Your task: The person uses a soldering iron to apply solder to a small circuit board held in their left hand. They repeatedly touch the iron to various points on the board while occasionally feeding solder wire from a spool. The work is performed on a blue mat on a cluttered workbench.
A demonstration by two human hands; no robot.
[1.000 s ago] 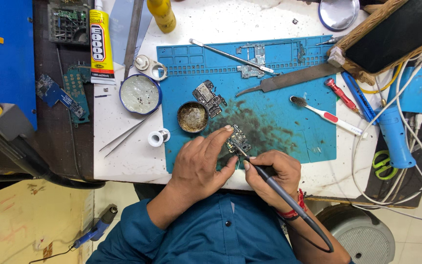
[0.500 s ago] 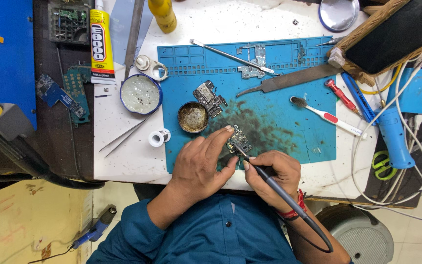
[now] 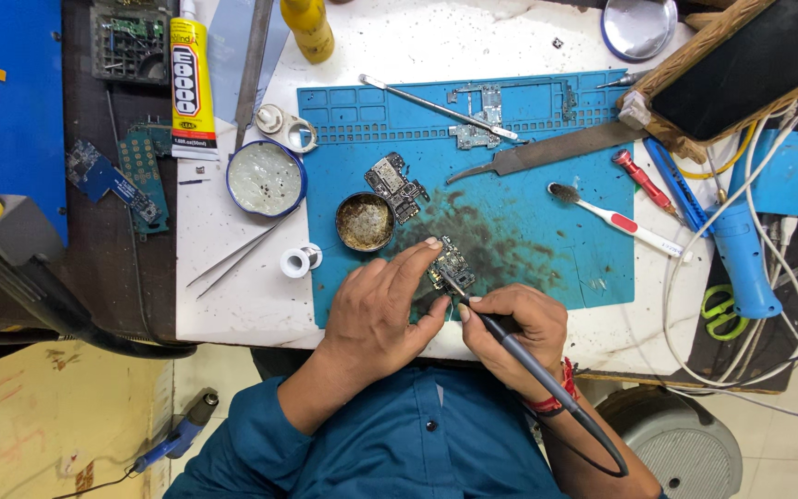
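My left hand (image 3: 379,314) rests on the blue work mat (image 3: 547,231), fingers pinning a small circuit board (image 3: 452,265) near the mat's front edge. In my right hand (image 3: 514,323) is a black soldering iron (image 3: 510,337), held like a pen, its tip touching the board. The iron's black cord runs back past my right wrist. A second small circuit board (image 3: 396,186) lies on the mat just beyond, beside a round brass tin (image 3: 364,222).
On the mat lie a metal file (image 3: 547,155), a white and red toothbrush (image 3: 616,220) and a metal frame part (image 3: 475,120). Left of it: an open round tin (image 3: 266,178), tweezers (image 3: 237,259), a solder spool (image 3: 297,261), a yellow glue tube (image 3: 192,83). Right: a blue tool (image 3: 745,254) with cables.
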